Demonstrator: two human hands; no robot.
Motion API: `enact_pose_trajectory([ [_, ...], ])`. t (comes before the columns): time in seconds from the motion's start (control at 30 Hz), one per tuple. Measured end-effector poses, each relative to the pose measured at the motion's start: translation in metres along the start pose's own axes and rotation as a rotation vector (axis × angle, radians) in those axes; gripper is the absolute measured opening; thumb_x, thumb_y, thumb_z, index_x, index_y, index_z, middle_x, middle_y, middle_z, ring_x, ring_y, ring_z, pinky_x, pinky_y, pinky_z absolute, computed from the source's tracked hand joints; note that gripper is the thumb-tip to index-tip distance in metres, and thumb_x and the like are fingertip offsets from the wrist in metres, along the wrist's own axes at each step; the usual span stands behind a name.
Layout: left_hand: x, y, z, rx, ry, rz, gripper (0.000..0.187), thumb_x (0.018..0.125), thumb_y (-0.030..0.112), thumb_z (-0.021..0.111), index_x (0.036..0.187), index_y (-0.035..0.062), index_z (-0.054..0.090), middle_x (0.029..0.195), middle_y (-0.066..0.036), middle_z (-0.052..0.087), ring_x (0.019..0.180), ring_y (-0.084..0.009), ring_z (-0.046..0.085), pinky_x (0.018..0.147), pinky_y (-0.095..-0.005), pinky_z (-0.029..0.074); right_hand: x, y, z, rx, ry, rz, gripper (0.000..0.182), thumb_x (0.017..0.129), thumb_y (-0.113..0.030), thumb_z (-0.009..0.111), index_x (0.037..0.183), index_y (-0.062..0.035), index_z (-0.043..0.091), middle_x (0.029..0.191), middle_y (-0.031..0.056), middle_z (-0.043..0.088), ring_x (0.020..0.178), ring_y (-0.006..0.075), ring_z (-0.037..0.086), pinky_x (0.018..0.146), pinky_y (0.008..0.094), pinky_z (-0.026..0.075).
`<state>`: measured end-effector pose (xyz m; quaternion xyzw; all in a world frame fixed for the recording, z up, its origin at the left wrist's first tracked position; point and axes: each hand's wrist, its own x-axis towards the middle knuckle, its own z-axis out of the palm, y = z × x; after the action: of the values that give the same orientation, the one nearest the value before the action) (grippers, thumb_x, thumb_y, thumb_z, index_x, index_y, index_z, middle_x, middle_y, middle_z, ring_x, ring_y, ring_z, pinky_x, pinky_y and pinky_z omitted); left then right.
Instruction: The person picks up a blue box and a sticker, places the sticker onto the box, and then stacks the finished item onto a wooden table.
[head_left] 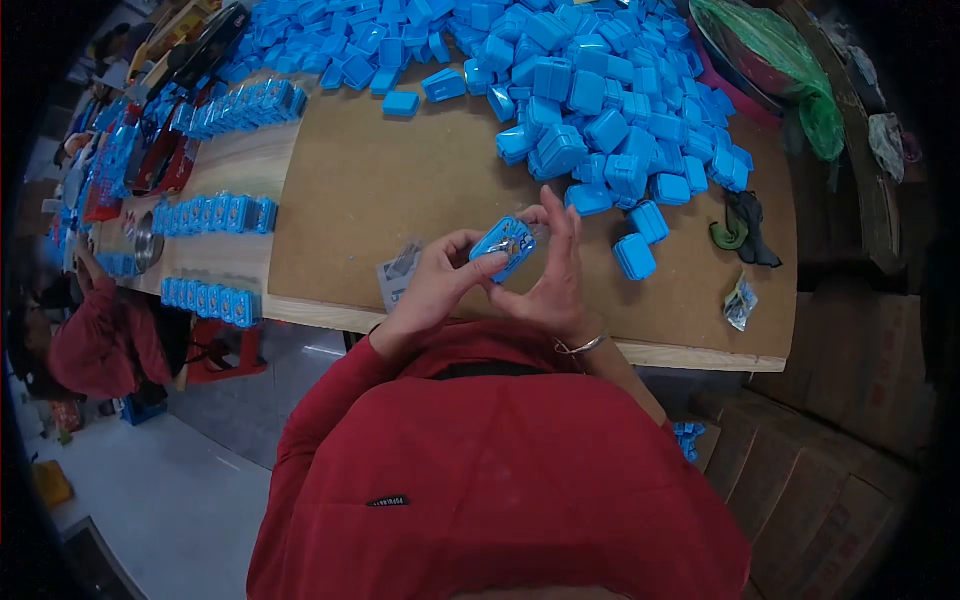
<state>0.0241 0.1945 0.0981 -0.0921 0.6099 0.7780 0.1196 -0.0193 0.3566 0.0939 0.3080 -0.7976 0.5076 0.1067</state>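
A small blue plastic box (510,236) with a shiny printed picture on its lid is held over the front of the table. My left hand (437,283) is closed on it, with the thumb lying across the lid. Right beside the box, my right hand (556,285) has its fingers raised and apart, the thumb close under the box's lower end. A clear plastic wrapper (402,272) lies on the table left of my left hand. Two plain blue boxes (634,257) sit to the right of my right hand.
A large heap of blue boxes (610,95) covers the table's far side. Rows of decorated boxes (215,214) stand on the left. A black-and-green bundle (745,232) and a small foil packet (740,303) lie at right. Cartons (800,480) stand below; another person (110,340) is at far left.
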Motion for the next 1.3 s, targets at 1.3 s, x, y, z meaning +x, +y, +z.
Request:
enact_pose_trajectory([
  [1.3,-0.164,-0.085,-0.249,-0.18,1.537,0.273,0.061,0.09,0.045,0.05,0.136,0.008,0.035,0.131,-0.005,0.045,0.12,-0.0215,0.04,0.1,-0.036,0.029,0.031,-0.094,0.309,0.297,-0.702,-0.424,0.069,0.06,-0.026,0.071,0.119,-0.0011,0.046,0.099,0.0188,0.051,0.093,0.0367,0.05,0.082,0.0439,0.039],
])
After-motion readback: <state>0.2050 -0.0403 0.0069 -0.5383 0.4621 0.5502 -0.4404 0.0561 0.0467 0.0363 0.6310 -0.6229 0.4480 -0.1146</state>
